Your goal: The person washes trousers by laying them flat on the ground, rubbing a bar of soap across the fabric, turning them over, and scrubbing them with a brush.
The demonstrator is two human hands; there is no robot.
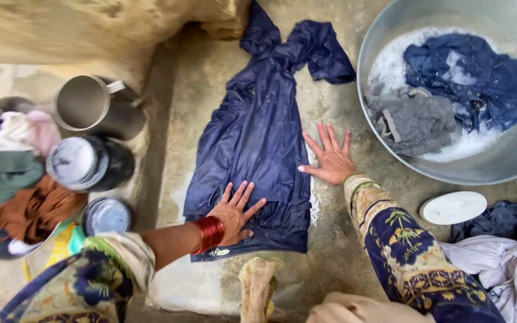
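Note:
A wet dark blue garment [258, 131] lies spread lengthwise on a concrete slab [342, 239]. My left hand [234, 210], with red bangles on the wrist, presses flat on the garment's near end, fingers apart. My right hand [330, 157] rests flat on the slab at the garment's right edge, thumb touching the cloth, fingers spread. Neither hand grips anything.
A metal basin [510, 161] at the right holds suds, a blue cloth and a grey cloth. A white soap bar [453, 207] lies below it, beside white cloth [504, 269]. At the left stand a metal mug [88, 104], two round tins [82, 162] and piled clothes [13, 173].

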